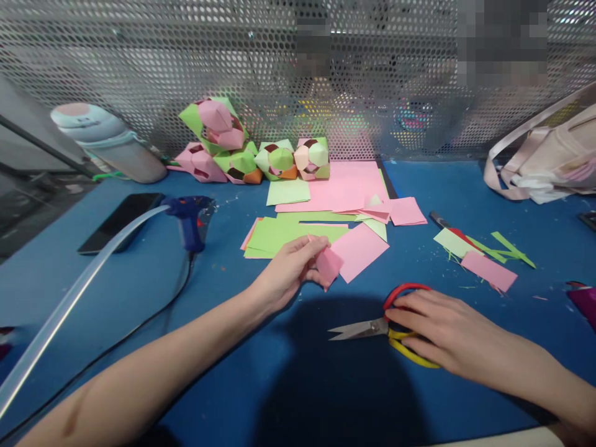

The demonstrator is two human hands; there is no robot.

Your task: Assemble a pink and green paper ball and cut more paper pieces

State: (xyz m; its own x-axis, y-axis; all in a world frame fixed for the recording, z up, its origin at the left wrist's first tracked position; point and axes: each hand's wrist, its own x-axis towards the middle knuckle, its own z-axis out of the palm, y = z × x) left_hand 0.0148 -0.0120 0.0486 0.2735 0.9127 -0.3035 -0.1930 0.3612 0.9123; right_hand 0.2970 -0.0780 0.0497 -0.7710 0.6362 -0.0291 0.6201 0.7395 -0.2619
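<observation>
My left hand (298,267) pinches a small folded piece of pink paper (329,264) between thumb and fingers, above the middle of the table. Over the handles of a pair of scissors (372,328), my right hand (435,326) has its fingers curled at the red and yellow loops. The blades point left and are slightly apart. Just behind the folded piece lies a pink paper sheet (365,251). Green paper sheets (284,236) are stacked behind my left hand.
Folded paper balls (279,158) stand along a perforated metal screen (261,62). To the left are a blue glue gun (189,223) with a long clear stick, a phone (123,220) and a bottle (109,139). Paper scraps (488,270) and a bag (554,152) are at right.
</observation>
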